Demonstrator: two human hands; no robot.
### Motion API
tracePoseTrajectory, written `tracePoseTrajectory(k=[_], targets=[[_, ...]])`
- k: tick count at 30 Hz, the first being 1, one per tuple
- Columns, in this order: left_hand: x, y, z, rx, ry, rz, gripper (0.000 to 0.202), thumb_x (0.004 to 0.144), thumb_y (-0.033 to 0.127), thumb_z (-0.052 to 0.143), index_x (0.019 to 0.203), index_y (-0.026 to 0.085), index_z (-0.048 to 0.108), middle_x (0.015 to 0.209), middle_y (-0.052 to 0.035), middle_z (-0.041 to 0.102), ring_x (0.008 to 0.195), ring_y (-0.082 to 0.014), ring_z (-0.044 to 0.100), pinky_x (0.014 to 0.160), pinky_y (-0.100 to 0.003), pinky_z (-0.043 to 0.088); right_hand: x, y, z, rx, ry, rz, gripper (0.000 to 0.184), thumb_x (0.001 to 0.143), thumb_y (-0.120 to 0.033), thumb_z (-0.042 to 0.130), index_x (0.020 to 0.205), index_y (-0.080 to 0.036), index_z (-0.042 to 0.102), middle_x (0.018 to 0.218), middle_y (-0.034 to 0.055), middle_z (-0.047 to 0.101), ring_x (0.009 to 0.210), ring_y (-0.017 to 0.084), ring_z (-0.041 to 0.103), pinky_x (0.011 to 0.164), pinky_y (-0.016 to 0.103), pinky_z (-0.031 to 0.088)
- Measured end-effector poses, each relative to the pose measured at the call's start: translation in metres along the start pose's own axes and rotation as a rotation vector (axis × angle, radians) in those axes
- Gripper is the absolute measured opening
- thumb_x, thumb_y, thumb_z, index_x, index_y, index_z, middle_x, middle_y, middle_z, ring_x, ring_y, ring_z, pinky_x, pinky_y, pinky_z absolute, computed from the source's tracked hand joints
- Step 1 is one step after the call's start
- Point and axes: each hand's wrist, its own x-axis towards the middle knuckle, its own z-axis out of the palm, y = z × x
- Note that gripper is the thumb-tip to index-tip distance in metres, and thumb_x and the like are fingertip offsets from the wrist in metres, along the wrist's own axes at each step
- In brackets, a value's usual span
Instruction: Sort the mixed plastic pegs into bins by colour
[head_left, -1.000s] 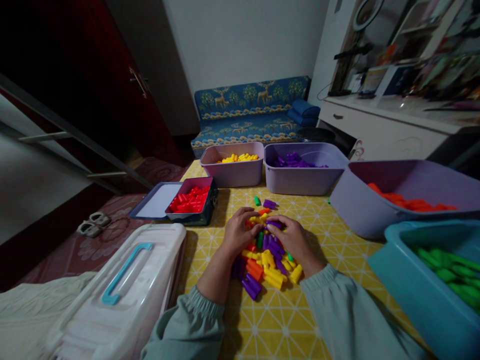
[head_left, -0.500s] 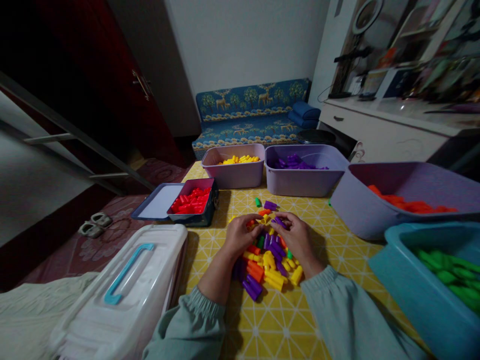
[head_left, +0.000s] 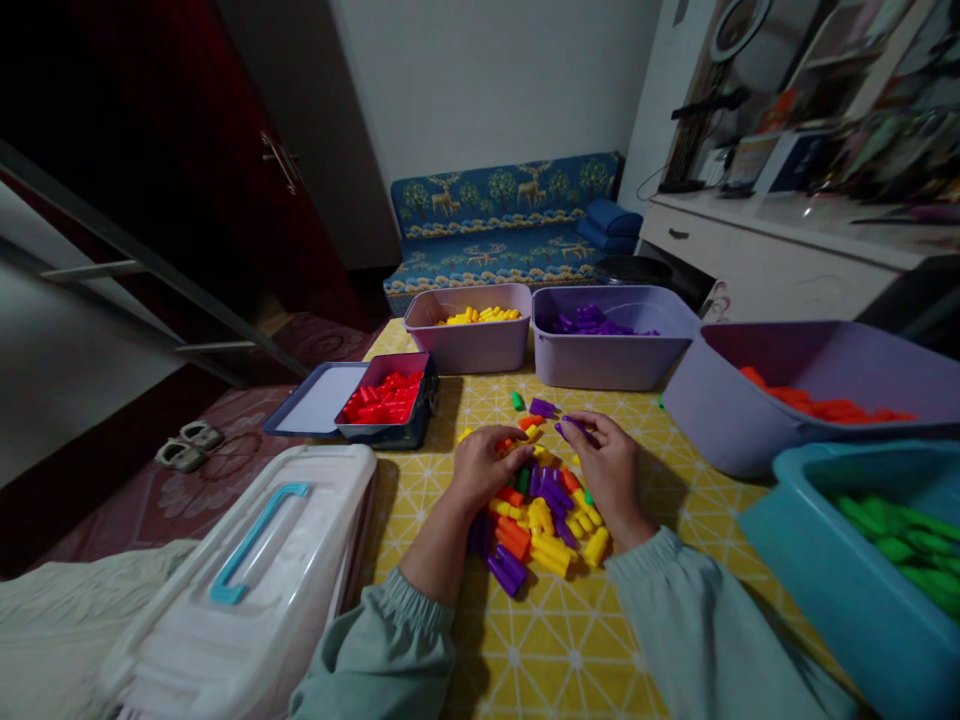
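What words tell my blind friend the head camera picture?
A left hand and a right hand rest on a pile of coloured pegs on a yellow table; the right hand pinches a purple peg. Bins of sorted pegs stand around.

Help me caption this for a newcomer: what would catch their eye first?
The bright heap of plastic pieces mid-table on the yellow tablecloth, left hand and right hand over it, the right pinching a purple piece. Behind it stand a tub of yellow pieces and a tub of purple ones.
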Motion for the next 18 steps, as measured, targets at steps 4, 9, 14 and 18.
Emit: tracePoseTrajectory(k=[4,9,14,18], targets=[[0.000,0.001,0.000,-0.027,0.013,-0.021,0.032,0.081,0.050,0.064,0.100,0.026,0.074,0.101,-0.0028,0.075,0.093,-0.0207,0.068,0.080,-0.030,0.050,0.007,-0.017,0.004,0.180,-0.016,0.115,0.036,0.070,-0.042,0.073,0.093,-0.015,0.067,0.080,0.0061,0.070,0.062,0.015,0.062,0.057,0.028,0.052],[0.000,0.003,-0.002,-0.038,0.014,-0.044,0.031,0.081,0.048,0.065,0.101,0.026,0.074,0.099,-0.0029,0.075,0.091,-0.0208,0.067,0.078,-0.030,0.049,0.054,-0.045,0.007,0.381,0.004,0.178,0.029,0.063,-0.028,0.076,0.087,-0.015,0.066,0.068,0.0006,0.065,0.056,0.011,0.059,0.058,0.028,0.055],[0.001,0.001,0.000,-0.032,0.017,-0.048,0.030,0.080,0.046,0.065,0.100,0.026,0.074,0.097,-0.0028,0.075,0.088,-0.0209,0.067,0.075,-0.030,0.048,0.114,-0.071,0.005,0.555,0.051,0.108,0.020,0.065,-0.008,0.067,0.083,-0.016,0.061,0.077,0.0011,0.064,0.075,0.014,0.067,0.071,0.029,0.057],[0.001,-0.003,0.003,-0.038,0.029,-0.035,0.029,0.080,0.046,0.066,0.099,0.026,0.075,0.097,-0.0024,0.075,0.087,-0.0202,0.067,0.075,-0.029,0.048,0.111,-0.068,0.008,0.599,0.060,0.058,0.031,0.064,-0.007,0.066,0.092,-0.016,0.059,0.091,0.0040,0.067,0.090,0.016,0.069,0.082,0.031,0.056]])
